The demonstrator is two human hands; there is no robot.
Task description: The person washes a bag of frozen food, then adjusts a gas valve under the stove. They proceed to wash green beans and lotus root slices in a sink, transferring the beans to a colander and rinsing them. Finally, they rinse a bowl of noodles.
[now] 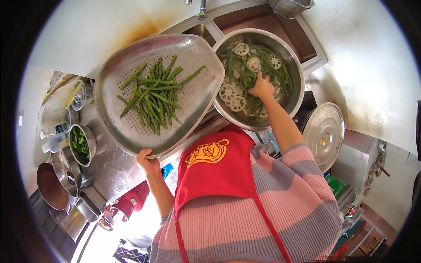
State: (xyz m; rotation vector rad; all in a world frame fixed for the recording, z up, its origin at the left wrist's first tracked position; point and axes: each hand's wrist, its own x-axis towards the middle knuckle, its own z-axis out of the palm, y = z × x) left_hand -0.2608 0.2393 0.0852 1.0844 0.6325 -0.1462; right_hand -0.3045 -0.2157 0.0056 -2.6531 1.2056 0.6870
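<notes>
My left hand (149, 161) grips the near rim of a large metal perforated scoop-shaped strainer (111, 82), its thumb over the edge. Cut green beans (156, 95) lie in a loose pile on the strainer's holes. To the right stands a round steel bowl (299, 79) with sliced lotus root (237, 103) and more long green beans (268, 60) in liquid. My right hand (263, 87) reaches into this bowl, its fingers partly hidden among the beans; whether they hold any cannot be told.
A sink (263, 23) with a faucet (202, 11) lies behind the bowl. On the left counter stand a steel bowl of leafy greens (80, 144), a brown pan (52, 187), metal trays (90, 203) and plastic containers. A round lid (324, 138) leans at the right.
</notes>
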